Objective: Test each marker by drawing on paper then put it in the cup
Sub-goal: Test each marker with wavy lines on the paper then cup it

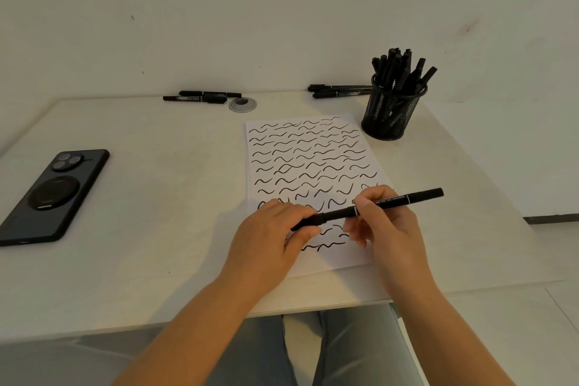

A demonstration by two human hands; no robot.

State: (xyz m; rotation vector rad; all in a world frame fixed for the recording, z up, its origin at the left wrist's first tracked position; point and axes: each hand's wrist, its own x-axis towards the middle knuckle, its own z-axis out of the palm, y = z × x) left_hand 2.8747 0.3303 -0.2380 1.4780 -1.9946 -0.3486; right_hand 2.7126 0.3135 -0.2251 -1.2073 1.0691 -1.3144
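Observation:
A black marker lies nearly level above the lower part of the paper, held at both ends. My left hand grips its left end, the cap end. My right hand pinches the barrel near the middle, and the far end sticks out to the right. The white sheet is covered with rows of black wavy strokes. A black mesh cup stands at the sheet's upper right, packed with several black markers.
Two markers lie at the table's back edge beside a grey round grommet. More markers lie behind the cup on its left. A black phone rests face down at the left. The table's front edge runs just below my wrists.

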